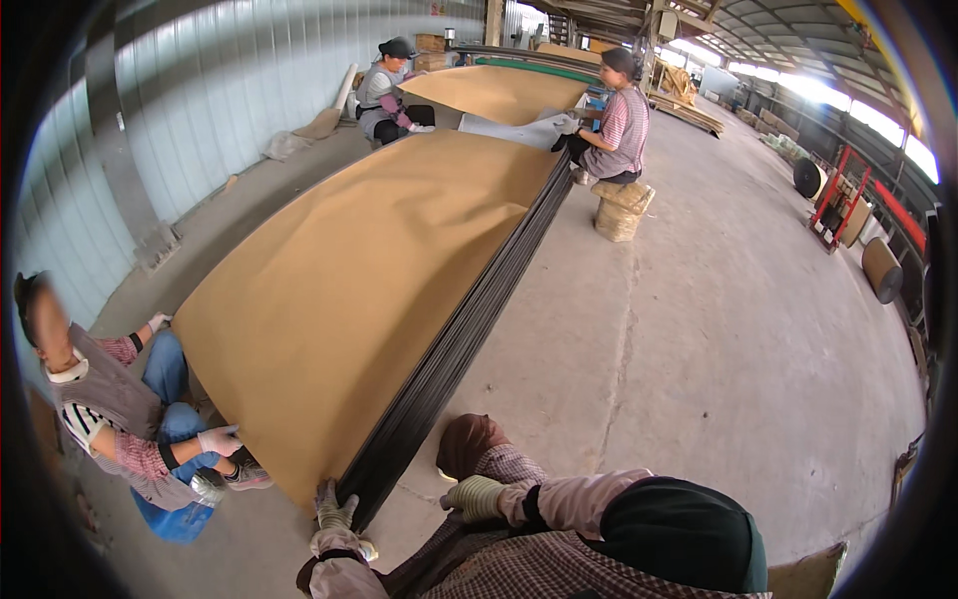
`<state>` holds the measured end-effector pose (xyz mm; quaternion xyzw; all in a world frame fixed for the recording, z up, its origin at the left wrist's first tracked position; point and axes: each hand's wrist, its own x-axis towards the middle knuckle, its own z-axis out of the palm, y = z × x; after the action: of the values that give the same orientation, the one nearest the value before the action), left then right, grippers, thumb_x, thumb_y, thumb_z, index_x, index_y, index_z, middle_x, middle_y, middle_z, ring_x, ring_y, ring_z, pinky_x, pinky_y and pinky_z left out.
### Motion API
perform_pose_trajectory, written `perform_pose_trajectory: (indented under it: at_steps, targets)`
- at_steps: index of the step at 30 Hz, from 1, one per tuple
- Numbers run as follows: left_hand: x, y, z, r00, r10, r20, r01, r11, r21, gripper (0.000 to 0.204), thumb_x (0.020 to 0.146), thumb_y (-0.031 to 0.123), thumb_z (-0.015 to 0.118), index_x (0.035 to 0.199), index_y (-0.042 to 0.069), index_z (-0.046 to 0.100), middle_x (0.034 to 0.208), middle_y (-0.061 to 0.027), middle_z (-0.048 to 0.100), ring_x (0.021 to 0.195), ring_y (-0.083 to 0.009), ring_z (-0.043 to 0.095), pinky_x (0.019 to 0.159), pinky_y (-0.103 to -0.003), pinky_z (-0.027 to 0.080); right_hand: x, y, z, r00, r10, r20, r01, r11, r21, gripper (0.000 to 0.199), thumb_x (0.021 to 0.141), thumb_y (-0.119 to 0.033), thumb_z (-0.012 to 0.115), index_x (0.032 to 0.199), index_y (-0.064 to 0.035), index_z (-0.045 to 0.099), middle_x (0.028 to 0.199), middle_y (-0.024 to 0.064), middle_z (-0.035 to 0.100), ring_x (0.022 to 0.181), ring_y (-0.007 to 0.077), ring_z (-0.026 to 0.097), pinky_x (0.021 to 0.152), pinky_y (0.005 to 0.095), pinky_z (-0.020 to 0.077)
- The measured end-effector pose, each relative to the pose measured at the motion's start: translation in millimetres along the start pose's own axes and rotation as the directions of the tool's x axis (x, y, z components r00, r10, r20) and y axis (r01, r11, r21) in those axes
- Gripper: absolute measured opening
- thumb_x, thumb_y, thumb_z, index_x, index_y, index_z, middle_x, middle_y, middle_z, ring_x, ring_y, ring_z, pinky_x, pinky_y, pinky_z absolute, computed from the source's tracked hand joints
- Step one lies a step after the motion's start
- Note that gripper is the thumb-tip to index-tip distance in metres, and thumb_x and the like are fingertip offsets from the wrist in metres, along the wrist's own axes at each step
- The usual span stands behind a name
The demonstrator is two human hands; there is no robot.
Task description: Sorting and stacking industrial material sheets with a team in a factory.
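A large tan sheet [369, 270] lies on a long stack of thin dark sheets [439, 389], bulging in soft waves near its far end. My left hand [335, 511], in a pale knit glove, grips the sheet's near corner beside the stack's end. My right hand [475, 497], in a striped glove, is closed to the right of the stack; whatever its fingers hold, if anything, is hidden. At the near left corner, a seated co-worker's gloved hand [220, 440] touches the same sheet, and their other hand [160, 321] is at its left edge.
Two more people sit at the far end, one on a wrapped tan bundle [624, 208]. Beyond them lies another tan sheet [499, 92]. A pale corrugated wall [200, 110] runs along the left. Rolls [882, 270] and a red-framed cart [840, 200] stand at right.
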<state>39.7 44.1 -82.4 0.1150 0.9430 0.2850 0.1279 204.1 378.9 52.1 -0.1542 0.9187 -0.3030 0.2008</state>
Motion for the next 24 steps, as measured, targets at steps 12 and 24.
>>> perform_pose_trajectory:
  at_steps: [12, 24]
  targets:
    - [2.0, -25.2, 9.0, 1.000, 0.014, -0.011, -0.016, 0.968, -0.250, 0.068, 0.083, 0.036, 0.075, 0.141, 0.009, 0.050, 0.154, -0.0189, 0.035, 0.146, -0.0360, 0.025, 0.119, -0.045, 0.017, 0.5, -1.9, -1.9, 0.999, 0.005, 0.041, -0.004, 1.000, -0.006, 0.031, 0.084, -0.028, 0.065, 0.105, -0.0065, 0.065, 0.088, 0.0215, 0.068, 0.085, 0.0413, 0.066, 0.072, 0.0467, 0.0521]
    - [11.9, -13.8, 6.4, 0.998, 0.009, 0.062, 0.011, 0.949, -0.314, 0.071, 0.085, 0.034, 0.074, 0.143, 0.004, 0.047, 0.157, -0.0196, 0.029, 0.147, -0.0355, 0.022, 0.119, -0.044, 0.018, -2.7, 7.5, 1.2, 0.999, 0.000, 0.036, 0.000, 1.000, -0.012, 0.032, 0.083, -0.024, 0.066, 0.110, -0.0058, 0.066, 0.095, 0.0198, 0.069, 0.092, 0.0386, 0.067, 0.079, 0.0442, 0.0532]
